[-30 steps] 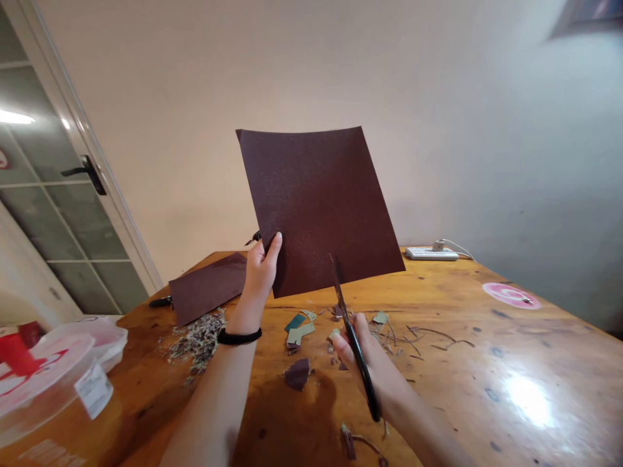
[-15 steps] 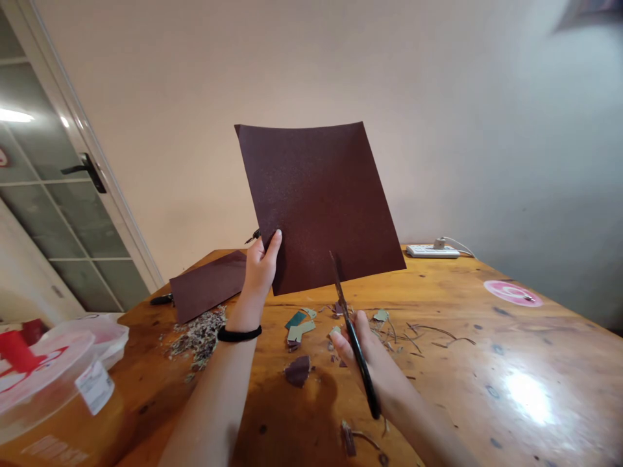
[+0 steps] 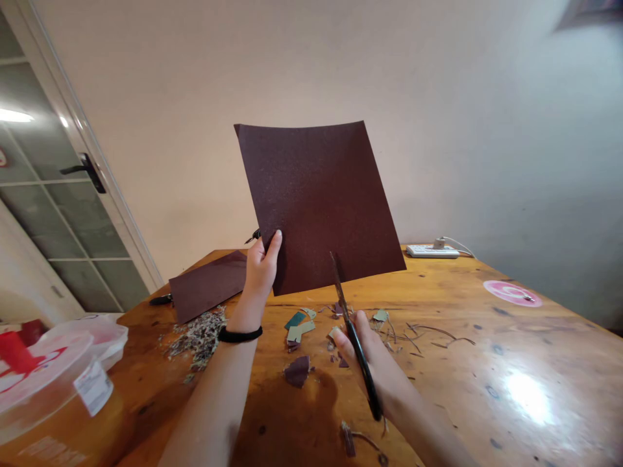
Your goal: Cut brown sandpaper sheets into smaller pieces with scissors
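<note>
My left hand (image 3: 261, 263) grips a dark brown sheet (image 3: 316, 201) by its lower left edge, thumb on the near face. The sheet is held up above the table, slightly curved at the top; it looks like sandpaper or stiff paper. A pair of scissors (image 3: 359, 355) with black handles is in my right hand (image 3: 367, 353). One blade lies in front of the sheet near the middle of its lower edge. Whether the other blade is behind it is hidden. Beneath them lie small scraps, among them a green piece (image 3: 294, 320) and a dark brown scrap (image 3: 298, 371).
Another brown sheet (image 3: 207, 285) lies on the wooden table (image 3: 487, 363) at left, beside a pile of grey shreds (image 3: 202, 337). Plastic tubs (image 3: 53, 370) stand at the near left. A power strip (image 3: 432, 251) sits at the back, a pink round sticker (image 3: 513, 293) at right.
</note>
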The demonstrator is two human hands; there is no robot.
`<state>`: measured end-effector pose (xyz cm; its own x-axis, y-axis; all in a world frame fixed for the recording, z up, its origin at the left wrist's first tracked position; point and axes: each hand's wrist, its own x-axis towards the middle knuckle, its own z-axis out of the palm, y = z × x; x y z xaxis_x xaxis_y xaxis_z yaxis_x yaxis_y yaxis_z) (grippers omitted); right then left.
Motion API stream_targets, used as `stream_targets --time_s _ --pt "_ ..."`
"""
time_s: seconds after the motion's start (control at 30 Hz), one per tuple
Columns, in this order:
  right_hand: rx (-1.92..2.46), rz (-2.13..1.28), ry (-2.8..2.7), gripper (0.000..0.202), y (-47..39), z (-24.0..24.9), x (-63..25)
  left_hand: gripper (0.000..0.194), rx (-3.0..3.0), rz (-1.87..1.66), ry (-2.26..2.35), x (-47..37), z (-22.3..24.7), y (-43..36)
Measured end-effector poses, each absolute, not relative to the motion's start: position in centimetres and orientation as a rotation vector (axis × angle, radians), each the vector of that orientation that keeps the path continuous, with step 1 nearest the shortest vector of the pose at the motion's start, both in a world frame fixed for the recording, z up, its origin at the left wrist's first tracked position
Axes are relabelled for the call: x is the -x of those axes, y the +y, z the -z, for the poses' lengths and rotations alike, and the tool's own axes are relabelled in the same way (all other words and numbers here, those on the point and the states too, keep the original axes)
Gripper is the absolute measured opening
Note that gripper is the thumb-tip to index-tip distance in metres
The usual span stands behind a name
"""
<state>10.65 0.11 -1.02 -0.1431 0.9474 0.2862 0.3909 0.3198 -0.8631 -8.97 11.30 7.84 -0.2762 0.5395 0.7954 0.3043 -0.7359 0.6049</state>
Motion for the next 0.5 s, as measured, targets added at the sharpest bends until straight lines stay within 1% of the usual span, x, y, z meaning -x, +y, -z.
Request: stream_targets --time_s 0.13,0.27,0.5 --pt "1.244 -0.805 -1.723 0.042 0.09 0.96 -10.69 0.033 -1.766 -2.142 1.052 8.90 -7.94 11.26" --pt "1.266 -0.826 -1.697 0.044 0.16 1.02 -10.69 0.039 -1.766 -2.143 1.045 8.85 -7.88 11.40" --pt "1.274 -0.797 -1.656 0.037 -0.14 0.23 -10.48 0.040 -1.791 -2.094 1.022 8.72 -7.54 11.60"
